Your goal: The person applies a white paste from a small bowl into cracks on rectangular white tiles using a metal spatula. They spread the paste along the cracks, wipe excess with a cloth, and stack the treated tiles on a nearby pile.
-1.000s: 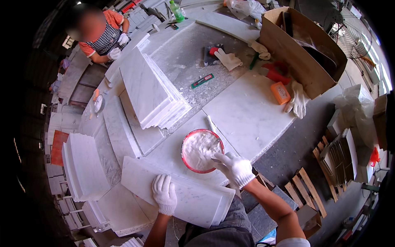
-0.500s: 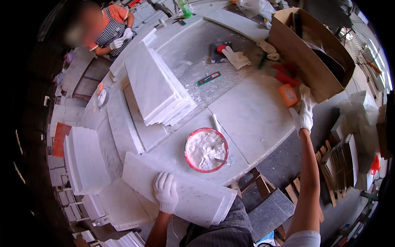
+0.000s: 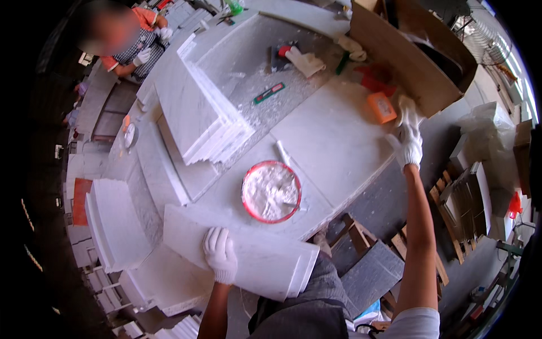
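Note:
My left hand [image 3: 220,255], in a white knit glove, is closed over the edge of a pale marble slab [image 3: 265,261], which lies tilted across my lap against the table. My right arm stretches far out to the right. Its gloved hand [image 3: 407,144] is at the table's edge, thumb spread away and fingers extended against a beige cloth-like piece [image 3: 405,108]; the fingertips are blurred. Beside that piece stands an orange box [image 3: 381,107]. A red-rimmed bowl [image 3: 271,192] of white paste, with a metal tool in it, sits on the table beyond the slab.
Stacked marble slabs [image 3: 192,107] stand at the centre left. A cardboard box [image 3: 406,53] is at the far right, near red cloth [image 3: 375,79]. A green cutter [image 3: 269,93] and a beige glove [image 3: 305,61] lie beyond. A co-worker [image 3: 141,48] stands at far left.
The view has shifted, so the table's things appear farther left and higher. My right hand has drawn back slightly from the orange box. My left hand keeps its hold on the slab.

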Demonstrator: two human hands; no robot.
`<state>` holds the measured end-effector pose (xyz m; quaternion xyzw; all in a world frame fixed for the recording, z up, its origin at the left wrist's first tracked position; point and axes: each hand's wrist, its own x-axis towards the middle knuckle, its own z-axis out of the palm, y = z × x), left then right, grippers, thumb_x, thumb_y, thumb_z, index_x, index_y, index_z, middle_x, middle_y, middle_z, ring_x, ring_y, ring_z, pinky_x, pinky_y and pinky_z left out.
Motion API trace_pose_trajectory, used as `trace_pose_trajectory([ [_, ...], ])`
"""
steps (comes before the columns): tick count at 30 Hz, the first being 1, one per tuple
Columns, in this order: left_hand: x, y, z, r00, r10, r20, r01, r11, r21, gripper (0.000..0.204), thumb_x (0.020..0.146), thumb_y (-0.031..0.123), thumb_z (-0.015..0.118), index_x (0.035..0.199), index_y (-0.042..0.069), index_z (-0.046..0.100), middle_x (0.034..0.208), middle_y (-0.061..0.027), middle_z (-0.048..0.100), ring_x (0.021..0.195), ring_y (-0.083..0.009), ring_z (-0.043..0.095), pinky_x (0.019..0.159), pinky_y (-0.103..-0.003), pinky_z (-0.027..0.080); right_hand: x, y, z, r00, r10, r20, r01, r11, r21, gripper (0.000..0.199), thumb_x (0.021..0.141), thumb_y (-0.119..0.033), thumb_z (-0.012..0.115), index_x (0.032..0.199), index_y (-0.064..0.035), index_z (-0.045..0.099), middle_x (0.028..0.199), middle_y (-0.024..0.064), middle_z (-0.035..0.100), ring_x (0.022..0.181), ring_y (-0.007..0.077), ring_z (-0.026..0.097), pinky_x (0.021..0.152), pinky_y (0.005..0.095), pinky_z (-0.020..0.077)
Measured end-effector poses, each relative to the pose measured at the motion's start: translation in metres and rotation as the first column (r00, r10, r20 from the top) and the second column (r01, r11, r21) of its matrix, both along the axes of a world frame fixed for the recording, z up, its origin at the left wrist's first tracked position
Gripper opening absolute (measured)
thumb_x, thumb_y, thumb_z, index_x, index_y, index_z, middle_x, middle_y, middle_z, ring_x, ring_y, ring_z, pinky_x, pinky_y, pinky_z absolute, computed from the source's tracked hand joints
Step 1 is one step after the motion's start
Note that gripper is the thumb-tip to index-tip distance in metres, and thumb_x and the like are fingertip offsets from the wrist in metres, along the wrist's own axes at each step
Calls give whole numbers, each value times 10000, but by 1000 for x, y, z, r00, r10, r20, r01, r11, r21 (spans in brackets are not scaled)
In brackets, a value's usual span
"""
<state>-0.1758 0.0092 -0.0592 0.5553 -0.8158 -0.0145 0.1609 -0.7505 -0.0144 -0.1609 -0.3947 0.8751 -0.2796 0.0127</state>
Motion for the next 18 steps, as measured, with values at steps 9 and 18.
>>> trace_pose_trajectory([
  [9, -10, -5, 0, 999, -26, -32, 25, 999, -38, 247, 932, 103, 585, 1139, -4, 668, 1204, -161, 632, 1177, -365, 560, 1029, -485, 410, -19, 5, -39, 982, -184, -32, 178, 974, -141, 237, 830, -259, 719, 1014, -112, 703, 1064, 135, 661, 989, 385, 604, 872, 454, 491],
  [18, -10, -1, -1, 1000, -20, 9, 20, 1000, -20, 266, 949, 78, 552, 1171, -30, 652, 1236, -189, 616, 1197, -375, 550, 1041, -475, 406, 36, 49, -28, 708, -30, 706, 603, 545, -582, 276, 1001, -250, 613, 1133, -10, 642, 1159, 22, 620, 915, 85, 565, 803, 259, 475],
])
